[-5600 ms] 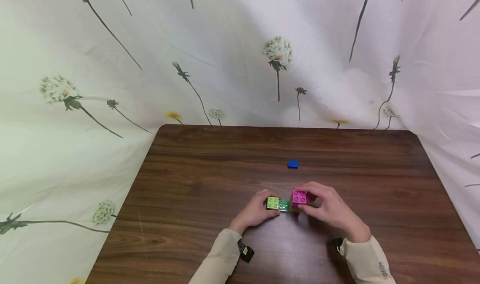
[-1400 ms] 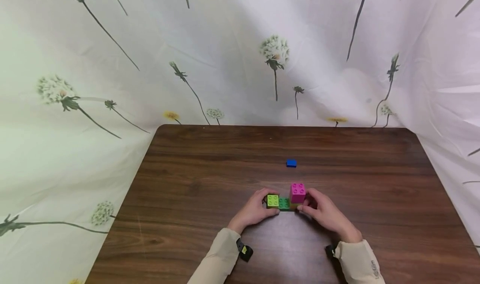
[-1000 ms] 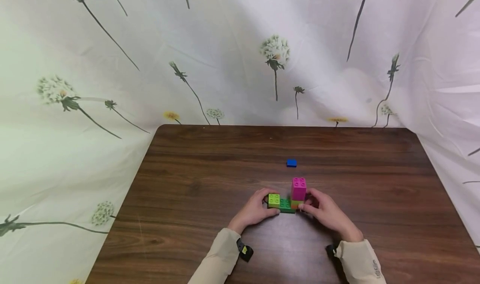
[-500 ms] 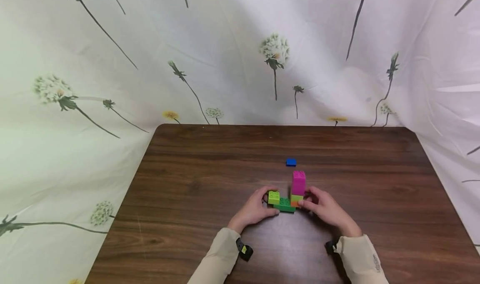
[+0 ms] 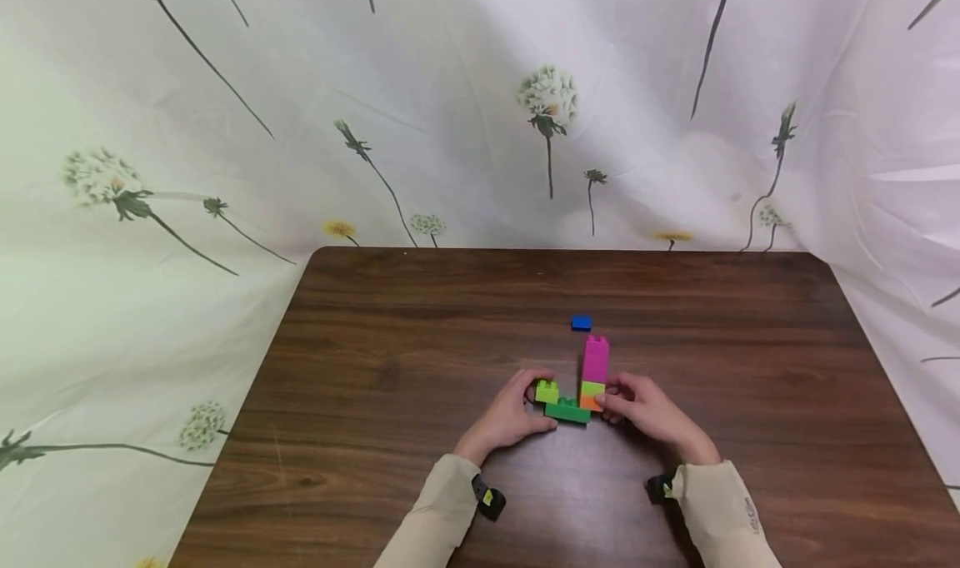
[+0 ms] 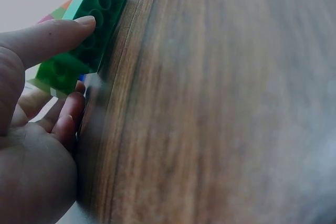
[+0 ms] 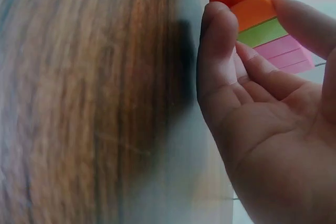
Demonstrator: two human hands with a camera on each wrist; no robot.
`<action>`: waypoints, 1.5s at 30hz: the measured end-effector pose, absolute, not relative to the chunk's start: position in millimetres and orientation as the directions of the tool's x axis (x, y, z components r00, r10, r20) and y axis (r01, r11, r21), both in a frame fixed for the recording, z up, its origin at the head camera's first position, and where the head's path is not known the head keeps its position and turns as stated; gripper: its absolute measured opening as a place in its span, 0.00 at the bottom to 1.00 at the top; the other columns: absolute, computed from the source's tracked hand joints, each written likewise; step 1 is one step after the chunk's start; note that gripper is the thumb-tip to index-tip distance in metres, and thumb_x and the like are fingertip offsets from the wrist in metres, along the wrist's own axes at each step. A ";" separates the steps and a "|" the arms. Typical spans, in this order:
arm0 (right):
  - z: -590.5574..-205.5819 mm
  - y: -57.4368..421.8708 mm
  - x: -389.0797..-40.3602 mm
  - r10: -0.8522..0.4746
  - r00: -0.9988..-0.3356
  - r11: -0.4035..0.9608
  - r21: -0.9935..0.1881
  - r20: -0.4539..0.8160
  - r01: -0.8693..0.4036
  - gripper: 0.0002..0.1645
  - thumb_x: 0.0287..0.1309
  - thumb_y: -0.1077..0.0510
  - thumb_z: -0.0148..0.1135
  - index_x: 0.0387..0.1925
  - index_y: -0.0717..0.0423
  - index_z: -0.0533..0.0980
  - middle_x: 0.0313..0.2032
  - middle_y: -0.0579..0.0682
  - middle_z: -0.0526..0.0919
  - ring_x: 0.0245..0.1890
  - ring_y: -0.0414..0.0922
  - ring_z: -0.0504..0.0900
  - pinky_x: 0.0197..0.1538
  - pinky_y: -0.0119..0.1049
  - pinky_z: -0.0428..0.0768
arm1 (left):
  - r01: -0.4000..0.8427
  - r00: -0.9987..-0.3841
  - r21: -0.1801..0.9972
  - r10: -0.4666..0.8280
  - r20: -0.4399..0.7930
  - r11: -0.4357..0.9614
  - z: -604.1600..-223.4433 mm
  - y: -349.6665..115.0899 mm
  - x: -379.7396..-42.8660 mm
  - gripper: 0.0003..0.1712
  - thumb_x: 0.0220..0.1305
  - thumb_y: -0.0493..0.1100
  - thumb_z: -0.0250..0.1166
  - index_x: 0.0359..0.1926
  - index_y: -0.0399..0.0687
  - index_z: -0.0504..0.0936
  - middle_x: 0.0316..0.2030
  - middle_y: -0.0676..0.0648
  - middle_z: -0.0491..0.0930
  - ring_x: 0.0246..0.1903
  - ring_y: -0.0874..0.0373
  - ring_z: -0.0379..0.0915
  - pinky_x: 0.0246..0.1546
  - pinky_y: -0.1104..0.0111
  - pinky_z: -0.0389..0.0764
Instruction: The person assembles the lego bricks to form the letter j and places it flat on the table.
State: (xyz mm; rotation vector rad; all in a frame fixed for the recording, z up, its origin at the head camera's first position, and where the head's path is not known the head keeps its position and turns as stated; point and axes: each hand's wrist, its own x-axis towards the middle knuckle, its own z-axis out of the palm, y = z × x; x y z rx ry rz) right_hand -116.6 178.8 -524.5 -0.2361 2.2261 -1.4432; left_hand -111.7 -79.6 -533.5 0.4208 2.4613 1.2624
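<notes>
A long green toy building brick (image 5: pixel 567 415) carries a lime brick (image 5: pixel 547 392) on its left end. At its right end rises a tower: an orange brick (image 5: pixel 588 402), a thin lime brick (image 5: pixel 593 388) and magenta bricks (image 5: pixel 596 358) on top. The whole build leans back, and the left wrist view shows the green brick's hollow underside. My left hand (image 5: pixel 510 414) grips the build's left end, its thumb (image 6: pixel 63 35) on the green brick. My right hand (image 5: pixel 652 410) holds the tower's foot at the orange brick, thumb in front, fingers partly hidden behind.
A small blue brick (image 5: pixel 581 322) lies farther back on the dark wooden table (image 5: pixel 390 335), just behind the tower. A white cloth (image 5: pixel 450 118) with printed dandelions hangs behind the table and at its sides.
Earlier my right hand held the magenta piece at the top; it has since let go and moved down to the orange brick. The build has tilted back, showing its front. My left hand keeps its grip.
</notes>
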 end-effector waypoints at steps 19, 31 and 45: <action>-516.3 169.1 -121.4 -0.327 -0.835 0.380 -0.871 -0.442 0.312 0.28 0.64 0.48 0.60 0.50 0.70 0.75 0.32 0.55 0.83 0.31 0.43 0.82 0.39 0.37 0.83 | 0.126 -0.914 0.826 0.388 -0.118 0.549 -536.7 -79.9 -113.9 0.32 0.51 0.44 0.75 0.58 0.53 0.75 0.38 0.53 0.68 0.34 0.62 0.62 0.34 0.73 0.64; -512.5 164.5 -122.7 -0.314 -0.841 0.387 -0.868 -0.440 0.310 0.25 0.65 0.51 0.59 0.49 0.72 0.76 0.32 0.54 0.83 0.28 0.42 0.82 0.35 0.38 0.83 | 0.099 -0.920 0.820 0.367 -0.141 0.563 -536.4 -77.8 -113.4 0.30 0.50 0.45 0.75 0.56 0.53 0.77 0.39 0.53 0.70 0.33 0.63 0.63 0.33 0.73 0.66; -512.9 166.6 -122.3 -0.292 -0.858 0.476 -0.842 -0.422 0.252 0.23 0.65 0.49 0.59 0.45 0.68 0.80 0.29 0.51 0.84 0.27 0.41 0.81 0.35 0.37 0.82 | 0.092 -0.918 0.813 0.365 -0.154 0.575 -536.5 -78.5 -111.4 0.29 0.51 0.44 0.75 0.56 0.54 0.77 0.35 0.54 0.68 0.32 0.64 0.62 0.31 0.74 0.64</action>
